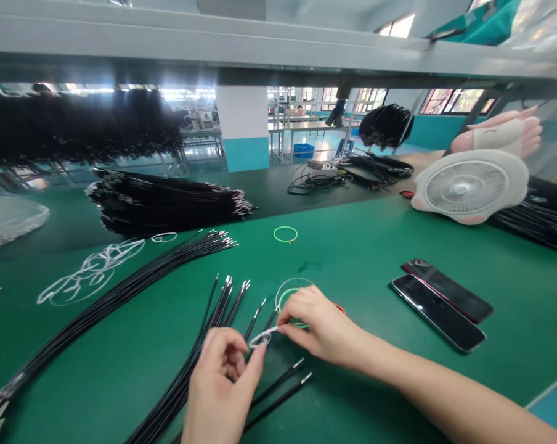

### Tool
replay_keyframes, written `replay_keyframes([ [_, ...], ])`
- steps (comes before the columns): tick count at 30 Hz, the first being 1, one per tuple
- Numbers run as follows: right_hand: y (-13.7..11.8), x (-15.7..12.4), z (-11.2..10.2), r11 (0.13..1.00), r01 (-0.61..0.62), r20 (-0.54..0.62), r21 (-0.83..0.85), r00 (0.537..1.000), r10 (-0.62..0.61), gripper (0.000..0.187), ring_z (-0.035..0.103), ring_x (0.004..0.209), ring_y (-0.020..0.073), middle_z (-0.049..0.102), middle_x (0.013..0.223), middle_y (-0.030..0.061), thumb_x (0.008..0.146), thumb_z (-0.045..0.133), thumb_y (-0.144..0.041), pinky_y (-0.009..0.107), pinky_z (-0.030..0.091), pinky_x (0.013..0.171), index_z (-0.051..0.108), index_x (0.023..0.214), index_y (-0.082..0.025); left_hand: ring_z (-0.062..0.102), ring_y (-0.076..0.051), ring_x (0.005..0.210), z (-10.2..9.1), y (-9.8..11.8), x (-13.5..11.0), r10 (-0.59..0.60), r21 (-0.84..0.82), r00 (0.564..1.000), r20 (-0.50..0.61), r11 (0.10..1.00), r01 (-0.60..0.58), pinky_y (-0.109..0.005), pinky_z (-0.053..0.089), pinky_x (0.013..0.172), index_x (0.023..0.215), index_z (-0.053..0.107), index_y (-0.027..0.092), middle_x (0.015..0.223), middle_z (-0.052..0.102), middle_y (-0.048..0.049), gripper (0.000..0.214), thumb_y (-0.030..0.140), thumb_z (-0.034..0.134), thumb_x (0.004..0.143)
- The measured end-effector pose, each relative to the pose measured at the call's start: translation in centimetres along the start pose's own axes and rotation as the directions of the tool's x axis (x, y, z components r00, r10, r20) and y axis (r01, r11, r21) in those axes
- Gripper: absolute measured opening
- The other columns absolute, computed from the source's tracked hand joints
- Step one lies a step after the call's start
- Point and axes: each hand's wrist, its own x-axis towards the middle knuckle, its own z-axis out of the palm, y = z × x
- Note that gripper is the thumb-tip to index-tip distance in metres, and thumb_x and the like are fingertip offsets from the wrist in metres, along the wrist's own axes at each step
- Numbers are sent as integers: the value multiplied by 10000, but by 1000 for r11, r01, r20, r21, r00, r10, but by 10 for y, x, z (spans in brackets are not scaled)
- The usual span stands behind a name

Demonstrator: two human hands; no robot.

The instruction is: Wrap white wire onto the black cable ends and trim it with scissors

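Note:
Between my two hands is a thin white loop (259, 339), like a strip or band. My left hand (225, 376) pinches its near end between thumb and fingers. On the other side my right hand (313, 324) grips the loop's far end with closed fingertips. Black cables (186, 382) with bare metal tips lie under and beside my left hand, and two separate black cable ends (285, 394) point to the right below the hands. Partly hidden behind my right hand are a green ring (284, 297) and a thin pale ring, with a bit of red showing.
A longer black cable bundle (135, 280) curves along the left, beside tangled white loops (93, 268). Farther back lies a thick cable stack (167, 200). A small green ring (285, 234) lies mid-table. Two phones (440, 311) and a white fan (467, 185) are at right; a shelf beam (278, 43) crosses above.

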Motion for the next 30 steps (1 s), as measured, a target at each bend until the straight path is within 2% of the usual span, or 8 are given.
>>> replay_keyframes([
  [2,-4,-7,1,996,-32,-85,83,996,39,73,569,830,174,669,824,23,891,617,-216,326,357,808,619,823,-192,494,-100,523,3,-1,2,-69,-125,993,-98,991,57,-203,408,491,924,524,234,651,518,71,323,425,707,739],
  [4,-7,-13,5,990,-42,-173,135,983,65,72,579,829,179,672,807,21,880,625,-210,331,374,803,618,809,-200,545,-110,530,6,-3,3,-135,-228,990,-48,966,120,-207,434,480,998,545,215,663,581,50,365,469,667,767],
  [12,-10,-23,25,978,41,-286,204,958,20,77,598,756,161,673,769,22,884,547,-153,337,454,815,565,826,-201,645,-165,636,5,-7,7,-228,-331,960,161,904,270,-247,516,534,906,705,132,780,732,-76,440,546,593,806],
  [16,-13,-26,26,952,-5,-277,305,956,93,121,593,704,152,666,732,14,864,551,-157,357,460,833,547,751,-201,648,-161,662,1,-12,7,-175,-256,965,196,941,223,-238,520,599,910,717,154,755,730,-50,344,471,661,789],
  [19,-19,-25,24,803,-183,-99,567,952,288,107,601,708,155,659,738,25,856,581,-212,296,487,708,569,752,-190,664,-176,740,0,-17,9,-78,-170,981,178,979,109,-250,528,686,891,724,185,816,733,-38,265,423,675,786],
  [24,-24,-21,21,360,-325,181,874,907,380,156,613,692,126,651,803,22,864,605,-297,261,489,673,627,934,-159,676,-211,837,2,-21,8,53,-12,998,44,999,-52,-283,519,750,946,719,221,924,739,-40,244,408,622,825],
  [26,-23,-19,21,293,-343,224,892,901,372,196,601,698,120,661,827,29,841,639,-323,260,481,686,665,938,-154,674,-214,881,3,-18,5,138,28,990,-14,990,-138,-297,504,804,958,713,242,947,739,-35,205,374,604,844],
  [30,-21,-17,19,289,-369,250,884,892,376,240,564,689,119,651,762,16,796,694,-386,241,451,653,718,862,-157,676,-224,913,5,-13,1,318,84,947,-38,946,-314,-333,489,878,939,709,267,936,744,-35,158,322,582,862],
])
